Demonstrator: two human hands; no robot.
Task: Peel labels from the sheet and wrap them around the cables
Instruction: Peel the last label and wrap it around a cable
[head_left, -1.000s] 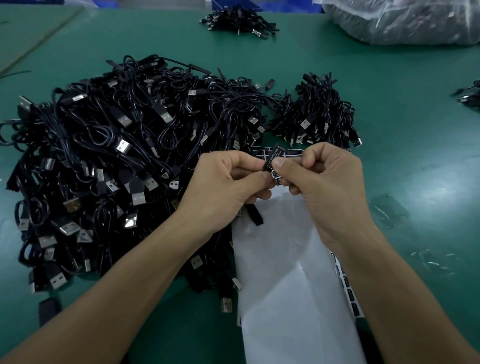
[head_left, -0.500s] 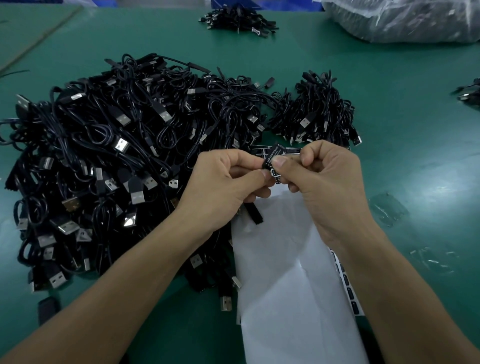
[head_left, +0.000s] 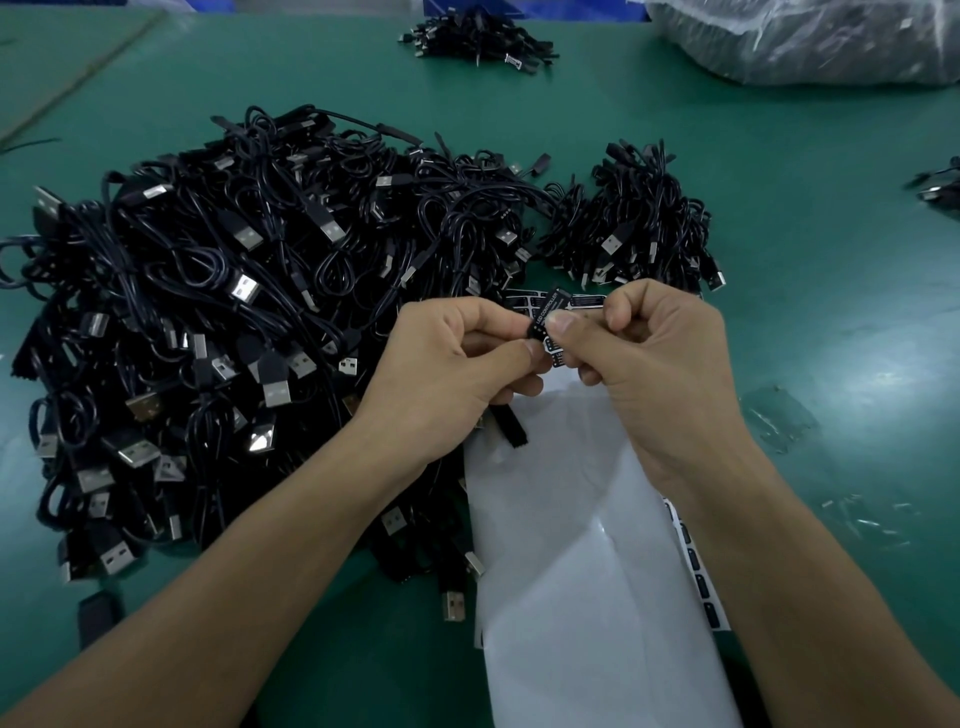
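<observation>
Both hands meet just above the far end of the long white glossy backing sheet (head_left: 571, 545), which lies on the green table mat (head_left: 831, 270). The left hand (head_left: 452, 369) and right hand (head_left: 660, 364) each pinch the small black label with white print (head_left: 546, 310) between thumb and forefinger, clamped tight on it, thumbs nearly touching. A short flat black cable end (head_left: 509, 428) pokes out beneath the left hand, over the sheet. Rows of unpeeled black labels (head_left: 696, 566) line the sheet's right edge. Left of the sheet sprawls a big heap of black USB cables (head_left: 234, 312); beyond the sheet sits a smaller black cable bundle (head_left: 639, 228).
</observation>
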